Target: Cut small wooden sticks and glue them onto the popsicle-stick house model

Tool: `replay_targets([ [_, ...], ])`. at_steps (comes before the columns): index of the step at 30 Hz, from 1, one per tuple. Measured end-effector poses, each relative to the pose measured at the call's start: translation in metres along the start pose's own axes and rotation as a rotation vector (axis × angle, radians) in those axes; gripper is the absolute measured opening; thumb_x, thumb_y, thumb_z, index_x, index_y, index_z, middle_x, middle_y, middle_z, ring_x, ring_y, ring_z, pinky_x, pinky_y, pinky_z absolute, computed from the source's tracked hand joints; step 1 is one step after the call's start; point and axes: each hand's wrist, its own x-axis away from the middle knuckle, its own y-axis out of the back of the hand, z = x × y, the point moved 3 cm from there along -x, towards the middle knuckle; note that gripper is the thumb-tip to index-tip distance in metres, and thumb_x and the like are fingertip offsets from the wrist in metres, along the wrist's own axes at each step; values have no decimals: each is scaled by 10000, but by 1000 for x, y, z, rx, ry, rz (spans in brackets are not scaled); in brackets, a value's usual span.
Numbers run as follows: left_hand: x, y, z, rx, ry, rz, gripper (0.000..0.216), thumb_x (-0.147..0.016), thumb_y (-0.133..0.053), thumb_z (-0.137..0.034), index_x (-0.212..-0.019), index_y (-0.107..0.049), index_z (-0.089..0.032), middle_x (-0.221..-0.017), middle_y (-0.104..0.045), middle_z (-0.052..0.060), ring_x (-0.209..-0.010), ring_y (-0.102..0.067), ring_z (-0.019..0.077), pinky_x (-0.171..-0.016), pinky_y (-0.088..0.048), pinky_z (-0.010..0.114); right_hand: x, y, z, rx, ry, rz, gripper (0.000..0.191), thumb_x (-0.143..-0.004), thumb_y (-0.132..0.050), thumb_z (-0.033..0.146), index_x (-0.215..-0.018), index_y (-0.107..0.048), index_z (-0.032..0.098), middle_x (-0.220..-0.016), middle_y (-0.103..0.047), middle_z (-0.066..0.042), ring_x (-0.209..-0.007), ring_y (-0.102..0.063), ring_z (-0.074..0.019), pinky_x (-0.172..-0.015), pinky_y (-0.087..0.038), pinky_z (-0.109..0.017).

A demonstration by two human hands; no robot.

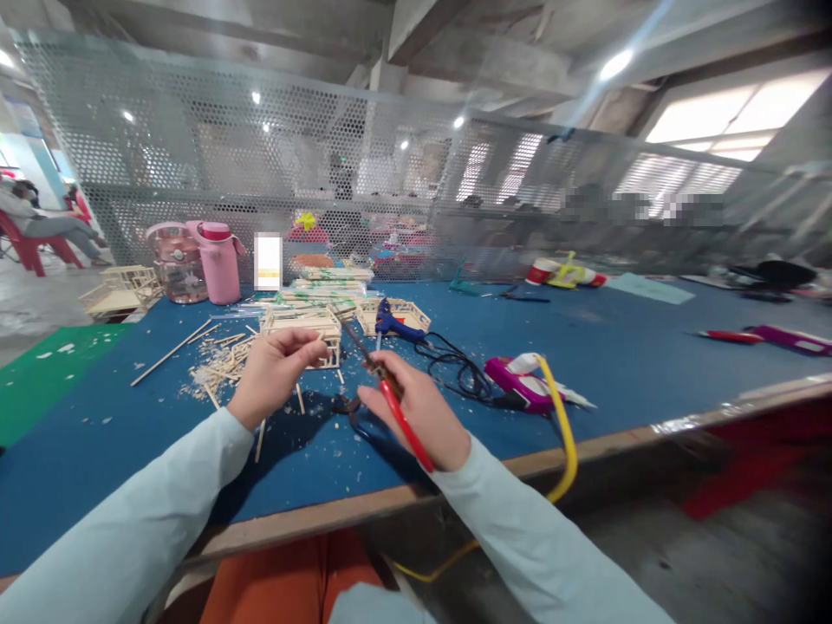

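My left hand (276,373) is closed in a pinch over the table, in front of a small frame built from wooden sticks (302,322). What its fingertips hold, if anything, is too small to make out. In my right hand (432,412) are red-handled long-nose pliers (398,412), their dark narrow tip pointing up and to the left. Beneath that hand lies a blue-handled cutter (351,406), partly hidden. A blue glue gun (395,322) rests against a second stick frame (412,314). Loose sticks and chips (221,364) are scattered left of my left hand.
A magenta glue gun (523,383) with a yellow cable (567,433) lies at the right, near the table edge. A pink bottle (219,264) and a clear jug (178,269) stand at the back left. Bundled sticks (331,290) lie before a perforated metal screen (260,156).
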Motion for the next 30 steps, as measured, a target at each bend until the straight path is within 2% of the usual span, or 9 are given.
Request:
replay_targets([
  [3,-10,18,8,-203,58,79,272,-675,-602,-403,-719,-662,-142,-658,-682,48,-592,-593,140,-577,-455,245,10,21,-20,97,-143,-10,312,-721,-545,329,-994,-483,194,-640,-577,13,-530,-515,-129,-533,-399,-233],
  [6,-17,31,18,-563,64,223,177,-660,-588,-315,-710,-686,-176,-643,-692,35,-586,-603,167,-550,-430,248,26,42,-47,269,-311,88,277,-681,-557,303,-931,-477,215,-584,-575,39,-500,-533,-135,-499,-387,-228],
  [10,-19,35,25,-877,-66,168,199,-718,-522,-270,-788,-690,-189,-730,-707,74,-654,-626,199,-576,-414,261,38,56,-84,504,-375,158,195,-698,-512,266,-880,-511,194,-580,-581,16,-519,-553,-156,-506,-388,-242],
  [14,-17,25,28,-1125,-154,120,258,-792,-430,-253,-816,-678,-186,-796,-702,111,-723,-628,227,-607,-389,275,36,53,-100,615,-312,157,252,-770,-460,247,-977,-560,143,-904,-649,-107,-814,-612,-217,-705,-446,-296],
  [16,-17,21,29,-1205,-175,140,291,-815,-390,-248,-801,-675,-190,-809,-700,111,-719,-628,228,-604,-378,277,35,51,-93,707,-275,176,267,-775,-461,209,-998,-581,122,-971,-634,-143,-910,-588,-252,-778,-434,-335],
  [18,-17,18,31,-1271,-197,163,310,-827,-366,-242,-787,-671,-199,-807,-698,106,-719,-627,225,-600,-371,276,33,52,-75,784,-222,166,286,-762,-485,188,-1016,-594,117,-960,-630,-155,-922,-573,-275,-792,-427,-366],
  [22,-19,17,39,-1303,-238,161,320,-839,-352,-247,-801,-667,-209,-818,-695,94,-734,-623,209,-606,-372,265,13,47,-33,721,-59,75,319,-795,-487,253,-1075,-588,139,-1006,-621,-136,-936,-563,-261,-785,-424,-350],
  [26,-21,17,47,-1245,-254,205,321,-843,-356,-255,-812,-672,-206,-835,-697,82,-755,-618,199,-633,-384,254,-32,13,-18,590,70,137,259,-851,-419,259,-889,-669,206,-882,-676,-62,-824,-603,-192,-697,-411,-279],
  [30,-22,16,50,-1205,-293,254,312,-831,-369,-214,-779,-677,-197,-798,-696,71,-738,-613,180,-633,-388,241,-69,-32,-16,566,226,227,256,-838,-439,283,-878,-688,235,-874,-696,-42,-825,-611,-191,-665,-394,-264],
])
